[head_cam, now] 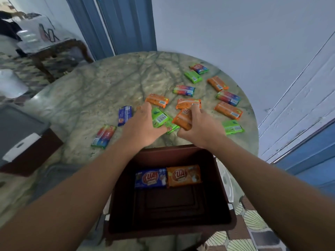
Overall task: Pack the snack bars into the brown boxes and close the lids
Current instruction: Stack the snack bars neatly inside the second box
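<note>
- A green snack bar is gripped by the left hand, barcode side up, fingers curled round its near end, just above the marbled round table.
- An orange snack bar is held by the right hand, fingers wrapped over its far end; it is tilted, its near corner close to the green one.
- A second green bar is seen lying between the two hands, partly hidden beneath the held bars; whether it is touched by either hand cannot be told.
- The open brown box is placed at the near edge of the table, right below both forearms.
- Two bars are already laid inside it at the far end, side by side and touching: a blue bar on the left, an orange bar in the box on the right. The near half of the box floor is left bare.
- More bars are scattered across the table beyond the hands: orange, green and rainbow-coloured wrappers to the right and far side, a dark blue bar and a rainbow bar off to the left.
- A second brown box with a grey lid is glimpsed at the left edge.
</note>
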`<action>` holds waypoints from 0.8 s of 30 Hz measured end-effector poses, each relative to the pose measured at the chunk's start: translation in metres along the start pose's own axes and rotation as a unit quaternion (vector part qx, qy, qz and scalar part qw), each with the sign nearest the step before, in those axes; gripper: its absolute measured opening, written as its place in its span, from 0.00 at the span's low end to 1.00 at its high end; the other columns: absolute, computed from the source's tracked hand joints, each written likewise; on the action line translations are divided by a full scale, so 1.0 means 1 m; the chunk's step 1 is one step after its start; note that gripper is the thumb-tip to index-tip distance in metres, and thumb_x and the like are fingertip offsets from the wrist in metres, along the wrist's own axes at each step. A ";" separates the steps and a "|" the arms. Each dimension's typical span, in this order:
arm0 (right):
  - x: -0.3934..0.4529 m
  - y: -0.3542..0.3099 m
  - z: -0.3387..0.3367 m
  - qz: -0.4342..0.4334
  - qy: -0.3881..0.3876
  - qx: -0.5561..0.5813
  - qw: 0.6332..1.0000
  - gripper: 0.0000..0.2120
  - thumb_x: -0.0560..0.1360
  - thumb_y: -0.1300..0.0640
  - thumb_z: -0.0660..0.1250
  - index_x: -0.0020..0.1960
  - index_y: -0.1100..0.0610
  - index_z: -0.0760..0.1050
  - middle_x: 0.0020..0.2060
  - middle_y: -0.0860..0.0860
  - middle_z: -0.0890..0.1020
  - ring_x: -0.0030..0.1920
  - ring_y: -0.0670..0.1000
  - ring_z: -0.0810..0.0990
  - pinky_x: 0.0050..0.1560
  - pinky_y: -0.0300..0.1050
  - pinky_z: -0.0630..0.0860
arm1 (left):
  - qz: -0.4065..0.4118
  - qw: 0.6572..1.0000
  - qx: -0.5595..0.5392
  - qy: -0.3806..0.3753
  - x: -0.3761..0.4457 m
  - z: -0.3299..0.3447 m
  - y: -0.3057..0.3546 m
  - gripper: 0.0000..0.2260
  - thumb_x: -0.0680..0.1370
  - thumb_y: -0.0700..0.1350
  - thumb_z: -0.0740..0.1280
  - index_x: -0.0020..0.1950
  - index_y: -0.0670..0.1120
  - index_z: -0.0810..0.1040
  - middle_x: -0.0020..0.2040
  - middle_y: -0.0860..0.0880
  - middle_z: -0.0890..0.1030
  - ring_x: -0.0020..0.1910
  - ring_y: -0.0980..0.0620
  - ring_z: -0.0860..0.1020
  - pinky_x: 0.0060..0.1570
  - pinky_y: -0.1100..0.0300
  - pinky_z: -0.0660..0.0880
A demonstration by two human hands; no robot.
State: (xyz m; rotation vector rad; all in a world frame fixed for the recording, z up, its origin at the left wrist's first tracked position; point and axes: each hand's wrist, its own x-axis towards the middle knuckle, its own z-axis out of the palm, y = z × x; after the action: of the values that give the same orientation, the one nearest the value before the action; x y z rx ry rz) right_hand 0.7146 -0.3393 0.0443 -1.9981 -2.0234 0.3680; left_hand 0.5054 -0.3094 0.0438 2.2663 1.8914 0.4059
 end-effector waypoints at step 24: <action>-0.101 -0.004 0.085 -0.099 -0.197 -0.156 0.963 0.43 0.64 0.41 0.76 0.73 0.49 0.60 0.65 0.53 0.67 0.64 0.58 0.71 0.58 0.54 0.77 | 0.201 0.951 0.096 -0.213 -0.143 0.048 -0.031 0.31 0.71 0.58 0.75 0.69 0.51 0.68 0.61 0.46 0.75 0.59 0.42 0.76 0.58 0.48 0.73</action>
State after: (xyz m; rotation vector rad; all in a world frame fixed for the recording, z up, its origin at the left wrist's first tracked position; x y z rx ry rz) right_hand 0.6802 -0.4396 -0.0348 -1.9887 -2.6496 0.4568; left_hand 0.4677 -0.4418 -0.0260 2.5984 1.3067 -0.2259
